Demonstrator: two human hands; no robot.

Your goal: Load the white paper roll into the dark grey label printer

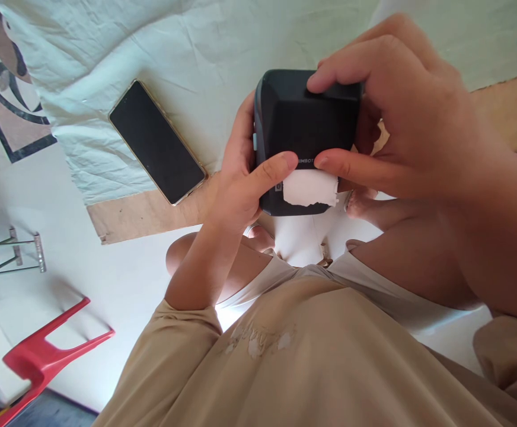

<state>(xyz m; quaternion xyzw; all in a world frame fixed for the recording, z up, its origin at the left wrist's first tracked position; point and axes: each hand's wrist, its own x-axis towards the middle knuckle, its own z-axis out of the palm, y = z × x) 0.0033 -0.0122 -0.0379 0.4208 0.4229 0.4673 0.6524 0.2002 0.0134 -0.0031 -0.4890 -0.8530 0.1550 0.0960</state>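
Observation:
A small dark label printer (pixel 305 127) is held up in front of me over my lap. My left hand (pixel 241 178) grips its left side, thumb lying across the front near the printed brand name. My right hand (pixel 401 112) grips it from the right, index finger on top and thumb on the front edge. A short strip of white paper (pixel 309 188) sticks out of the printer's slot, between my two thumbs.
A black smartphone (pixel 157 142) lies screen-up on a pale sheet (pixel 152 47) spread over a wooden board (pixel 138 219). A red plastic stool (pixel 40 356) stands on the white floor at lower left, next to a metal rack (pixel 13 255).

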